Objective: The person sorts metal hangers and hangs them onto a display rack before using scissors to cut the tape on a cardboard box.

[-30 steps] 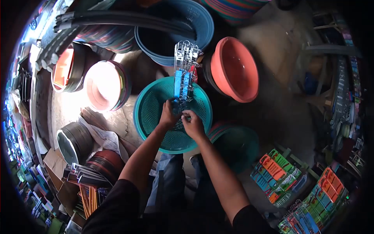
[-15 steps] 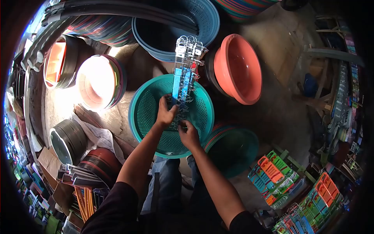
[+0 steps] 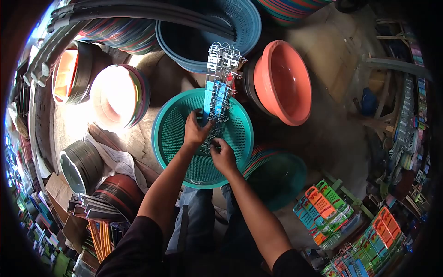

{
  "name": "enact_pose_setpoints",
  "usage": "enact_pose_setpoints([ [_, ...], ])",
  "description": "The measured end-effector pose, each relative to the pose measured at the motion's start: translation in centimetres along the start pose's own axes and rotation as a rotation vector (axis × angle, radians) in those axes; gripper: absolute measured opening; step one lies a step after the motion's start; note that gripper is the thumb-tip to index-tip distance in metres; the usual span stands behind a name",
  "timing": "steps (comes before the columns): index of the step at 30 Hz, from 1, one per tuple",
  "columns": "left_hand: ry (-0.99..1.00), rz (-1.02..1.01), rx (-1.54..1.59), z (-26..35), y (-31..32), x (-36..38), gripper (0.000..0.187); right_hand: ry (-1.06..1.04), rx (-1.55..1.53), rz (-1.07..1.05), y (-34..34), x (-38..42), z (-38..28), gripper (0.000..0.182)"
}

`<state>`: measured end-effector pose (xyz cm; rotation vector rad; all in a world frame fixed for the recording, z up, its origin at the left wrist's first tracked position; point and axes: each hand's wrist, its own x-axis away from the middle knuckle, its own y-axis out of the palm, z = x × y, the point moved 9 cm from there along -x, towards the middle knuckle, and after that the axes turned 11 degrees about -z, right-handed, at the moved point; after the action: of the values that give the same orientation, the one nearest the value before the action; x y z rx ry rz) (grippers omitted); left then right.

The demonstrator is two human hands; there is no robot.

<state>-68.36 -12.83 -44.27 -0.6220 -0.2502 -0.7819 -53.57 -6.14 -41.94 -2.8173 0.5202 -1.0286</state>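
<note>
A long bundle of metal wire hangers with blue cards (image 3: 218, 92) stands above a green perforated basket (image 3: 173, 159). My left hand (image 3: 197, 130) is wrapped round the bundle's left side, near its lower part. Lower down and to the right, my right hand (image 3: 223, 156) has its fingers pinched together at the bundle's bottom end; what they grip is too small to make out. The green basket lies beneath both hands, in front of my knees.
Blue tubs (image 3: 249, 34) stand beyond the basket, with a coral basin (image 3: 288, 83) to the right. Pale basins (image 3: 115, 97) are at the left. Packaged goods (image 3: 323, 207) lie at the lower right. Dark curved bars (image 3: 152, 9) cross the upper left.
My right hand has shifted slightly up and left along the bundle's lower end. My left hand has moved a little up and left, still holding the bundle.
</note>
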Motion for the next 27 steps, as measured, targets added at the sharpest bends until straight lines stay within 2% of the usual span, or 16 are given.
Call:
enact_pose_setpoints([
  [3, -0.062, 0.036, 0.151, -0.5, -0.4, 0.2, 0.06, 0.002, 0.002, -0.011, -0.2, 0.0, -0.2, 0.022],
  [5, -0.068, 0.035, -0.102, -0.5, -0.5, 0.0, 0.06, -0.004, 0.021, -0.005, -0.4, 0.1, -0.4, 0.023],
  [9, -0.057, 0.039, -0.025, -1.0, -0.7, 0.2, 0.059, -0.001, 0.023, -0.002, -0.6, 0.2, -0.1, 0.024],
  [11, -0.013, -0.012, 0.181, -1.4, -0.2, 0.3, 0.046, 0.007, 0.032, -0.005, -0.6, 0.3, 0.1, 0.025],
  [12, -0.014, -0.013, 0.181, -1.8, -0.2, 0.2, 0.046, 0.015, 0.044, -0.007, -0.7, 0.4, 0.1, 0.025],
  [14, -0.078, -0.053, 0.596, -3.6, 0.5, 0.0, 0.028, 0.018, 0.058, -0.006, -0.8, 0.7, -0.1, 0.026],
  [15, 0.005, 0.013, 0.469, -3.0, -0.2, -0.2, 0.019, 0.02, 0.072, -0.005, -0.8, 0.8, 0.0, 0.026],
  [19, 0.02, 0.036, 0.413, -3.2, -0.9, 0.2, 0.02, 0.033, 0.036, -0.01, -0.3, 0.8, 0.5, 0.028],
  [22, 0.033, 0.079, 0.468, -2.5, -1.6, 0.8, 0.022, -0.004, 0.03, 0.03, -0.2, 0.9, 0.5, 0.022],
  [25, 0.004, 0.075, 0.327, -2.3, -2.1, 1.6, 0.019, 0.002, 0.03, 0.005, 0.2, 0.7, 1.0, 0.023],
  [27, 0.058, 0.082, 0.282, -2.4, -1.8, 1.5, 0.016, 0.001, 0.006, -0.003, 0.6, 0.5, 1.6, 0.026],
])
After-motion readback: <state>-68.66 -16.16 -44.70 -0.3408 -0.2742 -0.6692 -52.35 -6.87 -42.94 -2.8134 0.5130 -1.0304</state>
